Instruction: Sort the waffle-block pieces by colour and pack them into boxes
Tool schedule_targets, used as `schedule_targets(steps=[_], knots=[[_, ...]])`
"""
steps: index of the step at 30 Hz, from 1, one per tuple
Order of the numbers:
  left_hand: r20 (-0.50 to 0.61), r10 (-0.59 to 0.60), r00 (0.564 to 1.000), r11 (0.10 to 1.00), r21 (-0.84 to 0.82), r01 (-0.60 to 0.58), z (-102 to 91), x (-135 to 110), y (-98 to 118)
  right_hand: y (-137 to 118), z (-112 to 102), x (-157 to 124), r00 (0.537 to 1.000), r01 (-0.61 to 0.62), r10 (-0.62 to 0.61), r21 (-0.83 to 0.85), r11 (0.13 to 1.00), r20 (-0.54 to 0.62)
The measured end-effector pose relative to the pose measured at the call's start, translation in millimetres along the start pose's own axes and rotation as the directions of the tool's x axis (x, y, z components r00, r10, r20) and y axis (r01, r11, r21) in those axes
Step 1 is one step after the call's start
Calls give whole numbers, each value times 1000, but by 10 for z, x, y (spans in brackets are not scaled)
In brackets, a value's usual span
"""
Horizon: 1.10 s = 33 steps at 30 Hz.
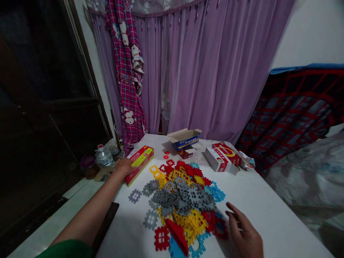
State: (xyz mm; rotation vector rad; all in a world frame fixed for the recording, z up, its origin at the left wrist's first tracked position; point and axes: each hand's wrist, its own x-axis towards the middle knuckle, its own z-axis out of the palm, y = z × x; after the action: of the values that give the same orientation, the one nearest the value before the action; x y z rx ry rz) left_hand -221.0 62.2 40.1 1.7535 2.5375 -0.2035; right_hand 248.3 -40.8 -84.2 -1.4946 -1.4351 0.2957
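My left hand (pixel 123 167) reaches far out to the table's left edge and rests on the near end of a red, green and yellow box (pixel 140 163), fingers curled over it. My right hand (pixel 243 231) lies flat on the white table (pixel 268 215) with its fingers spread, beside a heap of flat plastic waffle pieces (pixel 184 200) in grey, yellow, red and blue. The fingertips touch the red and blue pieces at the heap's right edge.
An open blue and white carton (pixel 185 138) and a small red box (pixel 188 153) stand at the back. Red and white boxes (pixel 223 156) lie at the back right. A water bottle (pixel 103 154) stands beyond the left edge. Purple curtains hang behind, bedding lies at the right.
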Motion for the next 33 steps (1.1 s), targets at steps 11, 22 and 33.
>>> schedule_targets(steps=[11,22,33], knots=[[-19,-21,1000,998,-54,20,23,-18,130,-98,-93,-6,997,73,-74,-48,996,-24],[-18,152,988,961,-231,-152,-334,-187,129,-250,-12,80,991,136,-136,-35,990,-4],[-15,379,925,861,-360,-359,-317,-118,800,-435,245,594,992,102,-101,-12,995,76]])
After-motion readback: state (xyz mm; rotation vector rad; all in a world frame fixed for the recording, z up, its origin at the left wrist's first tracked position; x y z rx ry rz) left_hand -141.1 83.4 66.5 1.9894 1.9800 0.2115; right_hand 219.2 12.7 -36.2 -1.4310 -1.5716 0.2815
